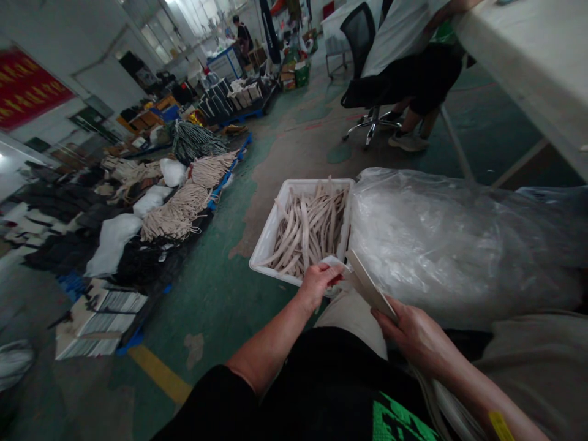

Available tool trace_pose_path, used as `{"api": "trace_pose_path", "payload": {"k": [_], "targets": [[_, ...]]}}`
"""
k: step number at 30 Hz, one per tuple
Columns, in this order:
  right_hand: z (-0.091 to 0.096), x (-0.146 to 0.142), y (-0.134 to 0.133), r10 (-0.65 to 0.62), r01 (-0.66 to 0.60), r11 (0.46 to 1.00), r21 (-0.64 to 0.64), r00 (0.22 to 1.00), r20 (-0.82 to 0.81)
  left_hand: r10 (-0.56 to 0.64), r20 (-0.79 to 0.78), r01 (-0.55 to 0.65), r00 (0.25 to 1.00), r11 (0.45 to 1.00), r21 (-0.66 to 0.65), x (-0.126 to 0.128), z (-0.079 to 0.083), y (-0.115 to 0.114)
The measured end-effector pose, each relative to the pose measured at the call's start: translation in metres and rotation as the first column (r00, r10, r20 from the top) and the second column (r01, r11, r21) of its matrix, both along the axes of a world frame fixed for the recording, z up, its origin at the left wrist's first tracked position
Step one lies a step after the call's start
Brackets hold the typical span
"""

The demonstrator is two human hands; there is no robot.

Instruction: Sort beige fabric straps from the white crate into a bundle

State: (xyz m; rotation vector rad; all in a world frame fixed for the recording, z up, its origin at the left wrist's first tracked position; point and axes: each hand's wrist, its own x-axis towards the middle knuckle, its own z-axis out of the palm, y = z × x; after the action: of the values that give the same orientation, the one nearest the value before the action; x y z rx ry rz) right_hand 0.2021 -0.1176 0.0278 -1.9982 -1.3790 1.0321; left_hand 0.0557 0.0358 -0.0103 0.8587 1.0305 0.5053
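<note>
A white plastic crate [269, 236] on the floor holds several beige straps [307, 226]. My left hand [318, 282] reaches to the crate's near rim, its fingers pinched on the end of a strap or a small pale piece. My right hand [413, 334] rests above my lap and grips a stack of flat beige straps [367, 285] that points up toward the crate. Both hands are closed.
A large clear plastic bag [450, 245] lies right of the crate. A seated person [408, 55] on an office chair is beyond it, beside a white table [528, 55]. Piles of rope bundles, white sacks and dark goods [174, 208] line the left floor.
</note>
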Motion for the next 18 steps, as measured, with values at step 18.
{"api": "trace_pose_path", "payload": {"k": [18], "targets": [[0.02, 0.002, -0.011, -0.266, 0.218, 0.959, -0.178, 0.911, -0.315, 0.03, 0.097, -0.006, 0.995, 0.97, -0.244, -0.017, 0.003, -0.035]]}}
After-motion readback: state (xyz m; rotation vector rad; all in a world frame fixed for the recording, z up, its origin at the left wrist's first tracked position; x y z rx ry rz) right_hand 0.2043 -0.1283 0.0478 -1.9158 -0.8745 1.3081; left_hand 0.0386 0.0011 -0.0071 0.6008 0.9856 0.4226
